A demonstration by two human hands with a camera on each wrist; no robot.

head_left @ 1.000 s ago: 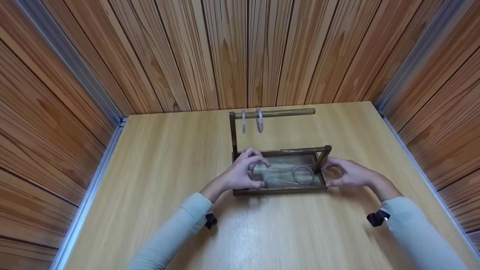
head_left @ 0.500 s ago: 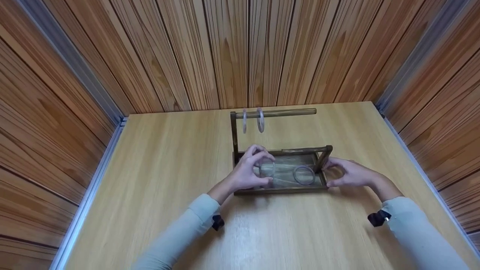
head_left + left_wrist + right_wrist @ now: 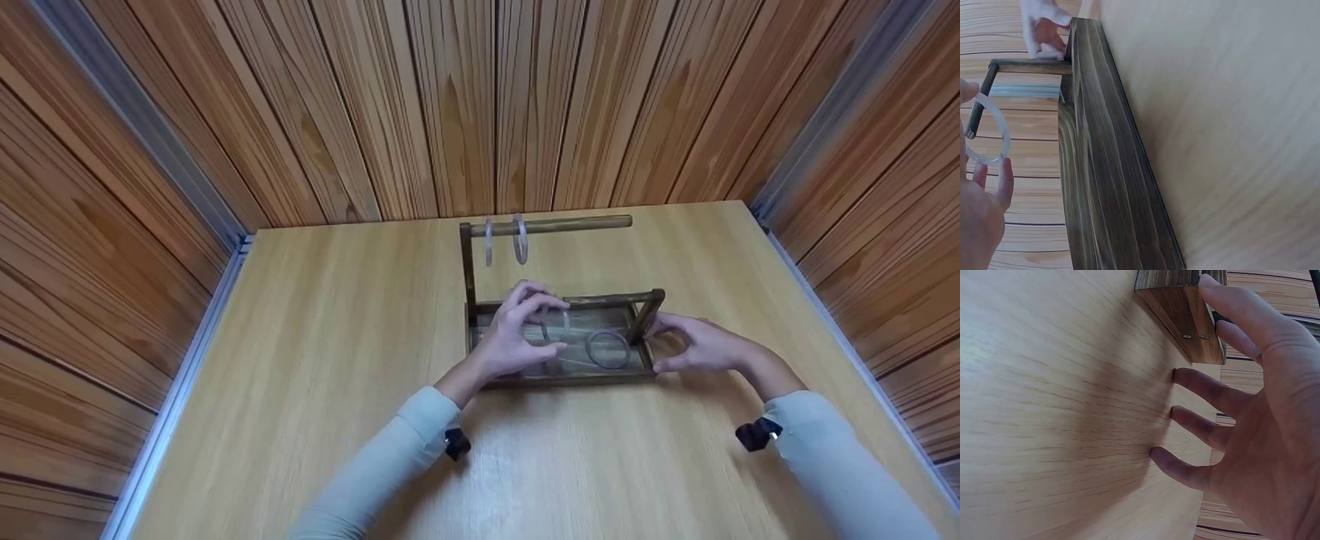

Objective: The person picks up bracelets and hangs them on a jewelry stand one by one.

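My left hand (image 3: 514, 341) pinches a pale translucent bangle (image 3: 1004, 129) between thumb and fingers, raised above the tray of a dark wooden bangle stand (image 3: 570, 380). In the left wrist view the held bangle appears upright, near the stand's lower bar (image 3: 982, 104). A second bangle (image 3: 608, 367) lies flat in the tray's right part. Two more, a thin-looking bangle (image 3: 488, 244) and a wider one (image 3: 524, 249), hang on the upper bar (image 3: 585, 223). My right hand (image 3: 701, 345) grips the stand's right end with thumb and index finger; its other fingertips touch the table (image 3: 1072, 416).
The upper bar is held by a tall post (image 3: 468, 270) at the tray's left; a shorter post (image 3: 646, 315) rises at its right. Both bars have a free end. Wood-plank walls (image 3: 450, 105) enclose the table, with metal rails (image 3: 180, 382) along the sides.
My left hand has moved right and slightly away over the tray, carrying the bangle toward the lower bar. My right hand, the stand and the other bangles stay in place.
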